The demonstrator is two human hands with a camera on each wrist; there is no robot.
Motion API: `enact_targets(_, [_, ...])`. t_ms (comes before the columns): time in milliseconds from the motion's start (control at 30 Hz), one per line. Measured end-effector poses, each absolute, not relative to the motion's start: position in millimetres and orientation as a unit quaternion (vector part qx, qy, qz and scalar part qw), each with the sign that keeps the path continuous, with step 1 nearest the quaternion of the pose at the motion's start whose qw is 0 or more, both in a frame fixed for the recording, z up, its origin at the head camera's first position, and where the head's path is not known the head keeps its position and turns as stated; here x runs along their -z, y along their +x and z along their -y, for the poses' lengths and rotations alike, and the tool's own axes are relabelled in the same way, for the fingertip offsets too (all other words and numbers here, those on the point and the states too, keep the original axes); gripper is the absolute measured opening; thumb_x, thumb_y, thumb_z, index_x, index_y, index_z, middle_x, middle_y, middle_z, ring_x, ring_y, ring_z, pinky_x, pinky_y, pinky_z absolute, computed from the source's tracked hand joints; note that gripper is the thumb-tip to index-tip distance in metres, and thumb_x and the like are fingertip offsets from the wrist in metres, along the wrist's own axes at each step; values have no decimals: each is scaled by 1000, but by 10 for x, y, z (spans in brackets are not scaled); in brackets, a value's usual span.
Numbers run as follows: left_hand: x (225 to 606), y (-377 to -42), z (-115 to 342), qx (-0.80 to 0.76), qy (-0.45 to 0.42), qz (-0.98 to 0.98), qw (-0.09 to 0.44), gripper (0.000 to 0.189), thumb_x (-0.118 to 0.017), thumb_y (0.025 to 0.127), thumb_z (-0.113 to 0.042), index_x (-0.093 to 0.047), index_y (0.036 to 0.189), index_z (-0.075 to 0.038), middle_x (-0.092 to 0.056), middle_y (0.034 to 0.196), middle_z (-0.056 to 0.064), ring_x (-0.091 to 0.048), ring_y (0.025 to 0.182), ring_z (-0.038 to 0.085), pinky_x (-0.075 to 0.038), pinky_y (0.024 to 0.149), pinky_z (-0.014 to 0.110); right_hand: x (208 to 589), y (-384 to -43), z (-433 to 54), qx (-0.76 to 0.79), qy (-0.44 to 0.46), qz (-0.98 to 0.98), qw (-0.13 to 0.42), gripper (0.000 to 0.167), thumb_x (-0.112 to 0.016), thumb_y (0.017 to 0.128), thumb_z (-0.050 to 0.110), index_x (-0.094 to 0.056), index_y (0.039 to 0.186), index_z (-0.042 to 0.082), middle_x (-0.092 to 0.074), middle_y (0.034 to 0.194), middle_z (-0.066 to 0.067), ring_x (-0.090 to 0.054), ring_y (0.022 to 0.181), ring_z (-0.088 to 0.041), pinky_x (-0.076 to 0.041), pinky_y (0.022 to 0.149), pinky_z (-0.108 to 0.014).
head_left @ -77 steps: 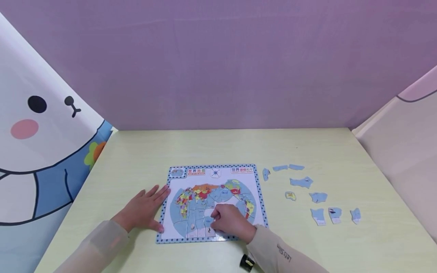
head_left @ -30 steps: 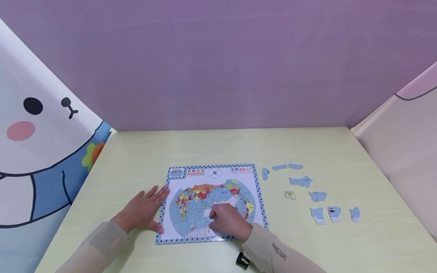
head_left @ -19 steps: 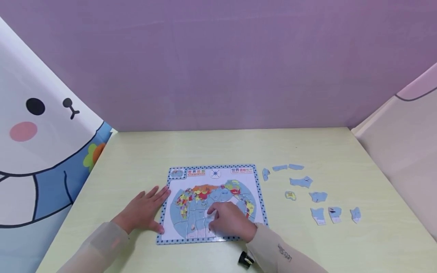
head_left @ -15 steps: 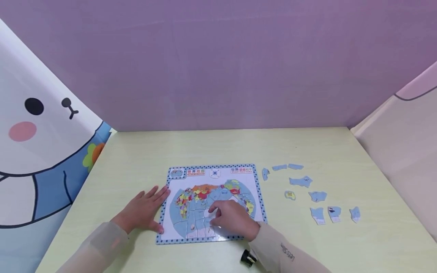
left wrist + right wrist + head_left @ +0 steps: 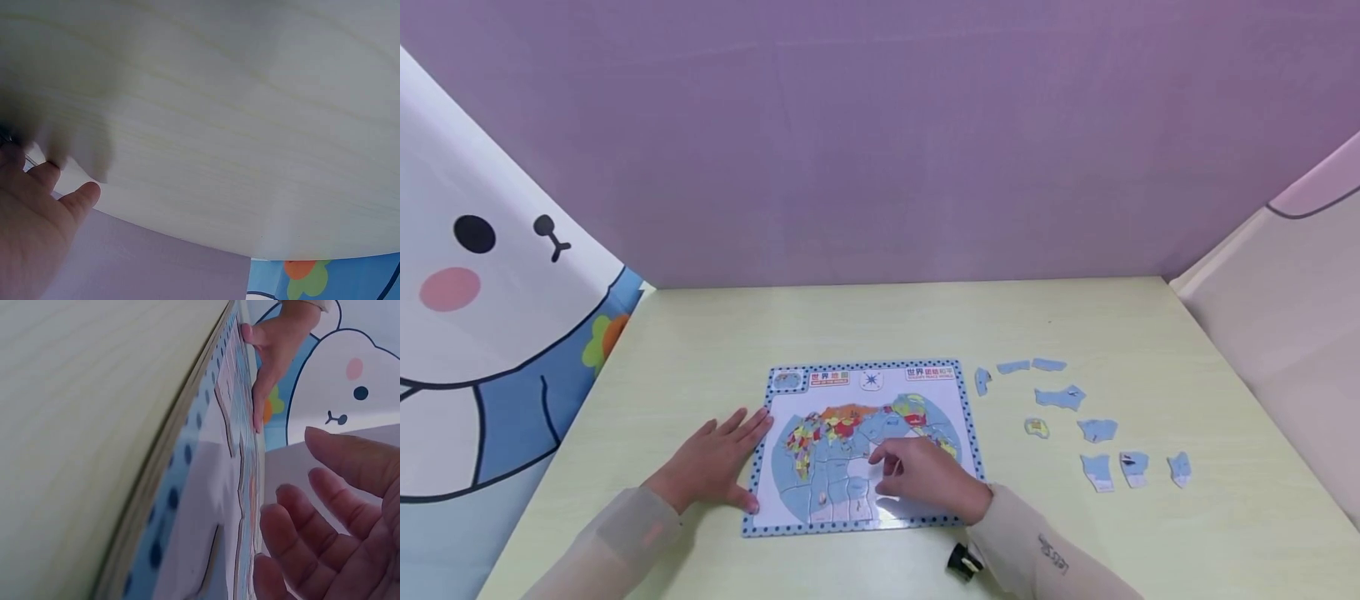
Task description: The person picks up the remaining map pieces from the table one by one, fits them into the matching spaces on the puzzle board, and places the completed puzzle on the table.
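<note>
Right hand [image 5: 928, 477] just above puzzle [image 5: 847, 396]

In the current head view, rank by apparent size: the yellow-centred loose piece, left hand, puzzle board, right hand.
1. Puzzle board
2. Left hand and right hand: too alike to rank
3. Yellow-centred loose piece

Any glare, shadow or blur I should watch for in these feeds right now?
Head view: glare on the puzzle board, just below the right hand; left wrist view: dim, dark shadow beside the left hand, edge of the table looks bowed; right wrist view: the board's nearest edge looks soft.
</note>
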State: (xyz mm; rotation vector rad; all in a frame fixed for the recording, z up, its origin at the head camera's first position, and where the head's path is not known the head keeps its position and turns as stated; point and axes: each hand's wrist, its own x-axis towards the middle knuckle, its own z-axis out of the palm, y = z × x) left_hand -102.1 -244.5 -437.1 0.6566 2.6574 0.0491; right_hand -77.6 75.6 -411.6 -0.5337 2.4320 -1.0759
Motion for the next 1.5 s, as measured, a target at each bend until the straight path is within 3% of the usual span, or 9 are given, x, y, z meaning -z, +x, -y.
enact_targets(667, [4381, -1005, 2452, -13, 239, -952, 191, 120, -69, 61, -74, -29, 149, -3, -26, 155, 15, -20, 140, 44, -23, 103, 69, 4147, -776, -1133, 359, -223, -892, 160, 27, -77, 78, 6, -69, 104, 7, -63, 87, 6, -54, 80, -12, -48, 74, -27])
enact_targets(833, [4402, -1012, 2463, -13, 239, -952, 191, 121, -68, 61, -75, -29, 149, -4, -26, 156, 14, -20, 140, 44, -23, 103, 69, 4165, -780, -1269, 375, -233, -882, 164, 29, -77, 78, 5, -69, 106, 6, -63, 91, 4, -55, 80, -14, -49, 73, -27])
enact_targets(1100, [4419, -1015, 2457, -10, 241, -952, 190, 121, -68, 61, -75, -28, 150, -4, -25, 156, 14, -19, 141, 44, -23, 104, 68, 4195, -779, -1546, 426, -257, -848, 182, 36, -78, 79, 9, -68, 112, 2, -67, 107, -6, -59, 92, -19, -51, 81, -29])
enact_targets(1300, [4417, -1014, 2452, -11, 238, -952, 192, 120, -69, 61, -74, -28, 150, -4, -24, 156, 14, -18, 141, 43, -22, 104, 68, 4210, -785, -1760, 458, -260, -831, 177, 35, -76, 80, 7, -67, 112, -2, -66, 107, -12, -58, 90, -25, -50, 79, -29])
enact_targets(1500, [4408, -1022, 2452, -14, 236, -952, 197, 119, -70, 62, -73, -28, 150, -4, -25, 156, 13, -18, 141, 43, -22, 104, 68, 4245, -788, -1887, 465, -248, -831, 178, 39, -74, 81, 8, -63, 116, -5, -65, 106, -12, -60, 95, -25, -51, 86, -33])
